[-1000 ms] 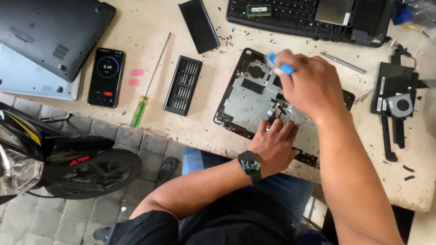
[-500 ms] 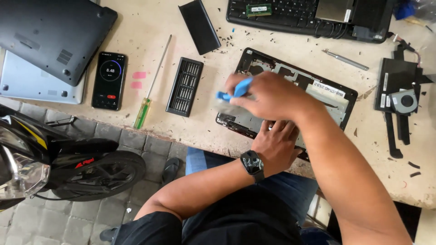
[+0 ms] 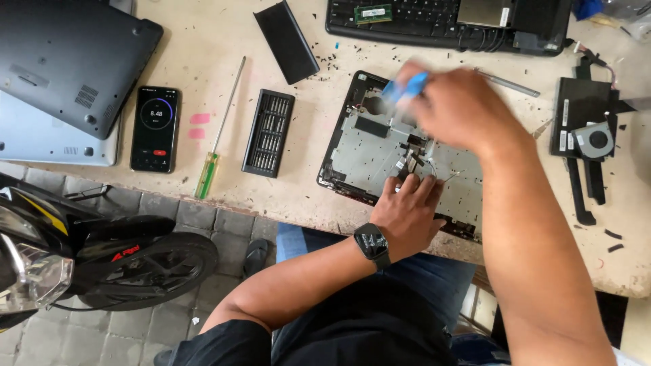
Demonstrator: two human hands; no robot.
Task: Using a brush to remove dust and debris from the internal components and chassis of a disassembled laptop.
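An opened laptop base (image 3: pixel 366 146) with a grey metal inner plate lies on the worn table (image 3: pixel 285 196) in front of me. My left hand (image 3: pixel 407 210), with a dark watch on the wrist, presses down on the base's near edge beside some small cables. My right hand (image 3: pixel 458 108) hovers over the base's upper part, blurred by motion, and holds a small blue tool (image 3: pixel 405 88) whose tip points left over the round fan opening.
A black bit case (image 3: pixel 268 133), a green-handled screwdriver (image 3: pixel 217 135), a phone (image 3: pixel 155 128) showing a timer, two closed laptops (image 3: pixel 64 64), a black strip (image 3: pixel 287 41), a keyboard deck (image 3: pixel 447 24) and a fan assembly (image 3: pixel 590 142) lie around. A motorcycle (image 3: pixel 81 257) stands at lower left.
My right hand swung left with the blue tool, then came back right and up over the laptop base. My left hand stayed pressed on the base's near edge.
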